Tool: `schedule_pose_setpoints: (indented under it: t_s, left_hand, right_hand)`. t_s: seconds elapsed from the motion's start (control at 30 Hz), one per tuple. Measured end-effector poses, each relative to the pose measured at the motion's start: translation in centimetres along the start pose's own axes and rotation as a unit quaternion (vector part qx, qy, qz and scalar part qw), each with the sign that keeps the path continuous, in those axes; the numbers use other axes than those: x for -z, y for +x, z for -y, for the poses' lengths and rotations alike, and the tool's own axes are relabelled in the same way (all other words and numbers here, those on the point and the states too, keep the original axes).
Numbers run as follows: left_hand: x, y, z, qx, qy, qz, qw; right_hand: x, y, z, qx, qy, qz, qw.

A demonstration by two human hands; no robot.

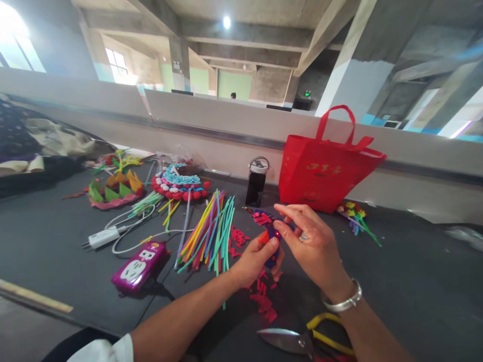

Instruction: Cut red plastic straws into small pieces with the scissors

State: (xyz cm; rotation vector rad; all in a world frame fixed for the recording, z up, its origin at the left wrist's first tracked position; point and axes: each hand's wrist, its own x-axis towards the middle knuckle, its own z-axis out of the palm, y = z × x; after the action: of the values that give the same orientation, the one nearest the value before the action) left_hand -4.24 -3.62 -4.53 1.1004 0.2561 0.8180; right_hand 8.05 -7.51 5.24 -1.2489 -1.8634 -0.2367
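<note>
My left hand [260,256] is wrapped around a blue hot glue gun [272,259] with an orange trigger and a small red light. Its nozzle points to the left. Over the back of the gun is my right hand [311,241], fingers stretched out and thumb apart from them; whether it touches the gun I cannot tell. Red zigzag-cut strips [262,217] show close to the nozzle, and more red scraps [264,301] lie on the dark table below my hands. Yellow-handled scissors [287,342] rest near my right forearm, their handles partly behind it.
Colourful pipe cleaners [207,234] lie left of my hands, beside a purple power bank [139,266] and a white charger [103,237]. Behind are a felt crown [116,191], a blue-and-red pompom piece [179,181], a dark bottle [256,186] and a red bag [324,171].
</note>
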Motion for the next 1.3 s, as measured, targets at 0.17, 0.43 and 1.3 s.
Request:
schedule_pose_setpoints:
  t_s: [0.17, 0.43, 1.3]
  left_hand:
    - [-0.1, -0.1, 0.2, 0.011, 0.061, 0.0, 0.998]
    - [0.0, 0.1, 0.6, 0.017, 0.075, -0.003, 0.997]
    - [-0.6, 0.1, 1.8, 0.124, 0.04, -0.012, 0.991]
  right_hand:
    - [-1.1, -0.7, -0.6, 0.014, -0.015, 0.014, 1.0]
    - [-1.9, -1.3, -1.4, 0.034, -0.09, 0.028, 0.995]
    - [-3.5, -2.2, -2.4, 0.064, -0.291, 0.048, 0.953]
